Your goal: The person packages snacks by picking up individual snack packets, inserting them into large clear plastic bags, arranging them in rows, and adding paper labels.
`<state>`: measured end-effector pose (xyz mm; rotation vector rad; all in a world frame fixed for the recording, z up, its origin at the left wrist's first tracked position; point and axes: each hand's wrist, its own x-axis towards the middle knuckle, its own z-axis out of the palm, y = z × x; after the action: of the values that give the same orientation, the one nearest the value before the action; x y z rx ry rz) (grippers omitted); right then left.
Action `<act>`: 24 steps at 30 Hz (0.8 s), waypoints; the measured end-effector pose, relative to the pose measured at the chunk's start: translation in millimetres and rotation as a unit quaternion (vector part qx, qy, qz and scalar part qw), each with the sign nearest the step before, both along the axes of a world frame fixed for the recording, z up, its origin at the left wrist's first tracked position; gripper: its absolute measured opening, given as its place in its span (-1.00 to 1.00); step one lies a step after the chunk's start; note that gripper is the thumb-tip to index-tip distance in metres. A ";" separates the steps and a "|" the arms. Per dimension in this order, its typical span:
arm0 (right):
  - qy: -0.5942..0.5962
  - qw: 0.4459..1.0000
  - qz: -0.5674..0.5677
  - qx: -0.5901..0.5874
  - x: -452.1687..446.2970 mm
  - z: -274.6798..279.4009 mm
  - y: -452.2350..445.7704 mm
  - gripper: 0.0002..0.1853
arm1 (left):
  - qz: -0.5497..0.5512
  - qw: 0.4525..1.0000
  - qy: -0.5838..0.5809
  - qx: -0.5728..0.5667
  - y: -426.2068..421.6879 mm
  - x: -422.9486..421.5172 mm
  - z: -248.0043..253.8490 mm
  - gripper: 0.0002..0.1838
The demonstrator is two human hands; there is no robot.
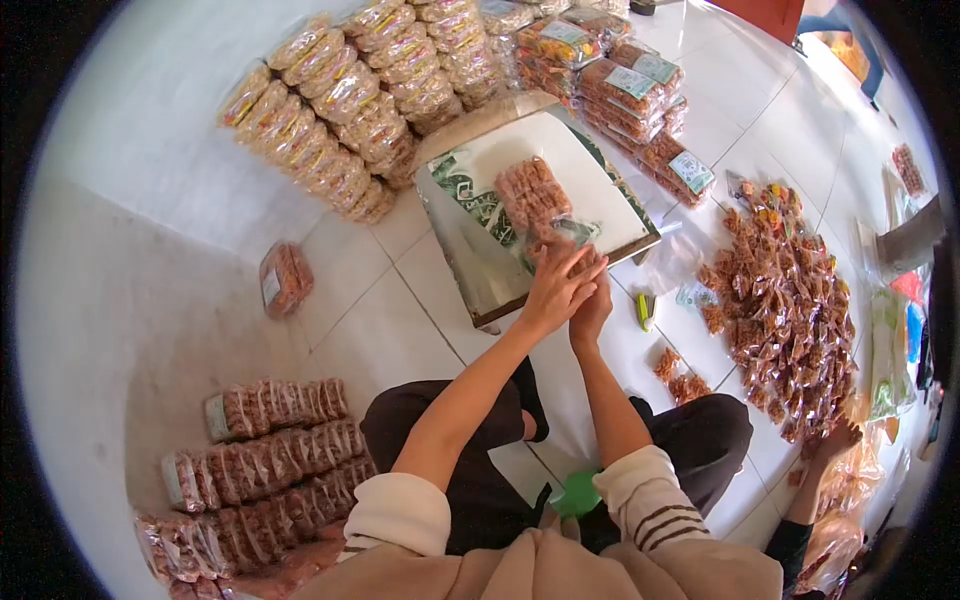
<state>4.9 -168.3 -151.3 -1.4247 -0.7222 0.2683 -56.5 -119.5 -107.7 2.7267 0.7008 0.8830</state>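
A clear plastic bag (534, 194) filled with small reddish-brown snack packs lies on a low table (460, 262) in front of me. My left hand (558, 288) is closed at the bag's near end, where the loose plastic gathers. Close against it, my right hand (592, 306) also grips the gathered plastic, its fingers partly hidden behind the left ones. Exactly how the fingers pinch the plastic is hard to see. A yellow-green cutter-like tool (645, 311) lies on the floor to the right of my hands.
Loose small snack packs (785, 310) form a heap on the right. Filled bags (630, 88) are stacked behind the table, beside tall stacks of pale round snacks (340, 95). Rows of filled bags (270, 455) lie at left. Another person's hand (838, 438) reaches in at lower right.
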 end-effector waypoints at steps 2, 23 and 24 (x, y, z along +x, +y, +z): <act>-0.032 0.999 -0.011 -0.027 5.5 -7.7 -0.2 -0.52 | -0.035 0.993 -0.093 -0.069 16.1 -1.5 -2.5 -0.60; -0.115 0.988 0.034 -0.096 40.1 -20.3 27.7 -0.42 | 0.002 0.991 0.011 -0.134 82.0 40.8 -22.2 -0.69; -0.115 0.988 0.034 -0.096 40.2 -18.8 26.9 -0.42 | 0.016 0.988 0.012 -0.151 81.9 43.3 -23.1 -0.75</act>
<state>45.1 -141.4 -170.1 -1.6327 -0.9547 0.2325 -13.2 -37.5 -130.8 2.4678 0.8108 0.6876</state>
